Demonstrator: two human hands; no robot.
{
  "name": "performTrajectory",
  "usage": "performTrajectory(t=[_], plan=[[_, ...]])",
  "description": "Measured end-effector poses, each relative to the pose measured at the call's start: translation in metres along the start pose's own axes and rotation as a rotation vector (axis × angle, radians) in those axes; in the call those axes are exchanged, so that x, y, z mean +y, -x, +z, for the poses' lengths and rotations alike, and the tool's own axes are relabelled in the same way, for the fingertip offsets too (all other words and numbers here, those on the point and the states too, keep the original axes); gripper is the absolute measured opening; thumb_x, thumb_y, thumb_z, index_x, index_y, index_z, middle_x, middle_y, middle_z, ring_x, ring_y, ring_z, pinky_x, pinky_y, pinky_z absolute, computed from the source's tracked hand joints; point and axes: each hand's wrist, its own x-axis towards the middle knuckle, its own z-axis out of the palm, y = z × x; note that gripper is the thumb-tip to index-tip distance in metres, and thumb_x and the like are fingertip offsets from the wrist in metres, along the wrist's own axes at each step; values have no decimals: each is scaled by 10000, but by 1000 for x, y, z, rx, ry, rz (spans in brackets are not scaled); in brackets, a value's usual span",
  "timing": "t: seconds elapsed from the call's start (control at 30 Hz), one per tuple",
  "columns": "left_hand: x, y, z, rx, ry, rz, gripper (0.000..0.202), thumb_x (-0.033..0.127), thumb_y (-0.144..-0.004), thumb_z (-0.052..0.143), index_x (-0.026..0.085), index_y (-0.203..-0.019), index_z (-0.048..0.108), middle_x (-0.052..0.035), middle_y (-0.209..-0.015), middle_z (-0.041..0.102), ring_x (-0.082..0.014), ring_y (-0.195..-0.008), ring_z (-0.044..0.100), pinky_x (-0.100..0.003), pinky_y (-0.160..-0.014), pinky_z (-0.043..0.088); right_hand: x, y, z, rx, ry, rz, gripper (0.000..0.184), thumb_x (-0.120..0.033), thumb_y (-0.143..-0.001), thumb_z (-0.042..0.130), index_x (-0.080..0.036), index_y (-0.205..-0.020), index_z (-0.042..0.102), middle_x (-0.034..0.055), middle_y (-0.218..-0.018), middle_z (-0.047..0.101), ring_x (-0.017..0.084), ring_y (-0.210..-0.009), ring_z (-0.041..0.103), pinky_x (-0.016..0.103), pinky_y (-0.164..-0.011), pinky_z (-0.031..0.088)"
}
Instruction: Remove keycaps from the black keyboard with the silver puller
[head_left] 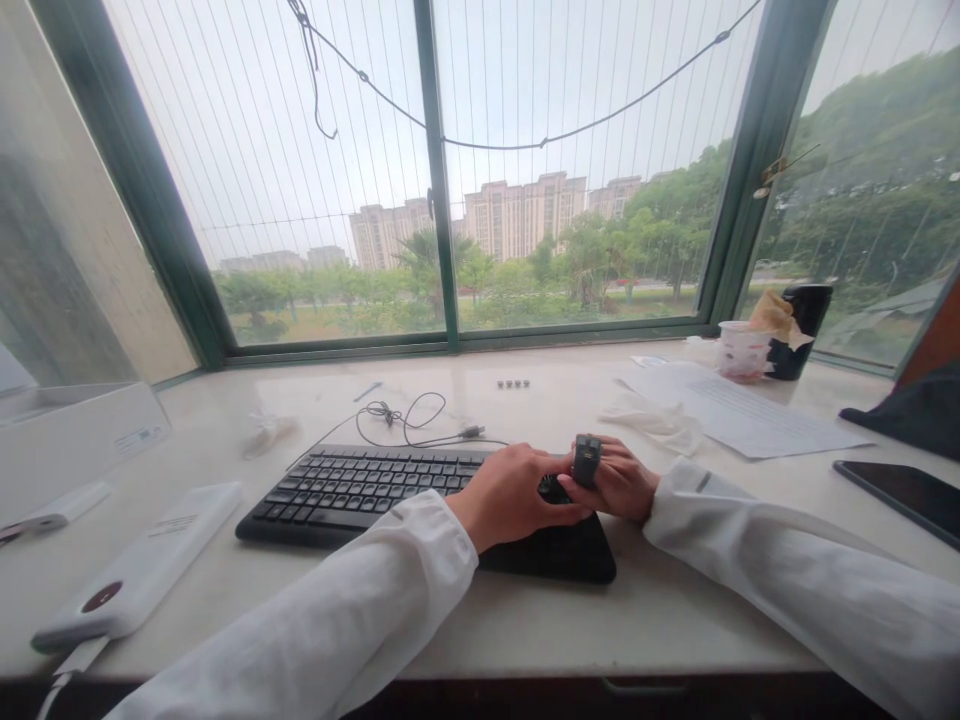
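Note:
My right hand is closed around a small dark grey block-shaped object, held upright over the right end of a black keyboard. What kind of object it is cannot be made out. From the left, my left hand reaches in with forefinger and thumb bent toward the same object; the forefinger tip meets its side. Both hands cover the keyboard's right-hand keys. Behind the keyboard lies its thin black cable, loosely looped, with a plug. Several small dark pieces stand in a row farther back.
At left are a white power bank with a cable and a white box. On the right lie printed papers, crumpled tissue and a phone. A paper cup and a black bottle stand by the window.

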Motion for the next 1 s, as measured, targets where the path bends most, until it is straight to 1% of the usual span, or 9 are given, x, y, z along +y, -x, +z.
performTrajectory(t=[0.23,0.33,0.43,0.5,0.57,0.67,0.77,0.87,1.0], plan=[[-2,-3,1,-7,-78,-9,320,529,-831,618,234,-927,697,-43,-875,737,-223,-826,679,-296,-762,485,2,6,1,-27,5,85,70,-192,-911,534,-198,-841,530,24,-644,658,163,-567,611,284,-572,487],[-7,-7,0,-12,-135,-18,362,564,-849,585,228,-919,702,-53,-878,743,-241,-843,690,-310,-763,487,7,9,4,-66,-39,132,67,-176,-899,559,-194,-841,532,19,-649,653,156,-563,601,274,-575,476],[-12,-12,-1,-31,-181,-48,408,587,-855,573,206,-898,714,-75,-895,745,-247,-882,694,-316,-791,491,11,11,5,-128,-100,217,84,-202,-911,564,-184,-831,546,16,-648,638,142,-557,581,258,-565,459],[-15,-13,-1,-38,-203,-45,422,604,-853,569,216,-916,724,-69,-915,746,-244,-903,692,-321,-814,491,12,11,3,-179,-144,318,117,-238,-924,556,-179,-824,561,7,-642,616,123,-538,548,241,-546,437],[-16,-13,-1,-21,-220,-25,414,614,-852,566,254,-980,725,-45,-936,748,-238,-910,690,-326,-821,490,12,10,0,-235,-189,440,168,-281,-936,545,-179,-805,573,-13,-616,576,102,-504,488,226,-522,404],[-18,-12,0,18,-235,-5,393,609,-854,569,302,-1050,715,-21,-942,748,-229,-875,692,-317,-775,491,12,7,-5,-309,-264,578,280,-367,-951,507,-183,-747,561,-28,-577,525,91,-485,419,226,-505,358],[-18,-12,1,31,-230,-5,379,600,-852,580,309,-1050,719,-20,-950,748,-226,-862,693,-307,-748,488,13,5,-7,-369,-322,644,350,-437,-959,464,-181,-736,548,-33,-561,493,94,-499,407,231,-511,332],[-19,-12,3,26,-212,-15,375,599,-851,582,309,-1044,722,-23,-961,749,-230,-877,695,-310,-761,489,14,4,-5,-412,-322,662,382,-472,-963,436,-181,-746,555,-44,-552,447,93,-514,397,231,-531,324],[-19,-11,3,30,-163,-49,355,590,-839,604,335,-1061,713,-6,-1007,746,-227,-913,692,-315,-797,494,11,3,-1,-424,-283,734,481,-536,-956,405,-180,-639,468,-48,-538,393,88,-517,359,235,-530,301]])
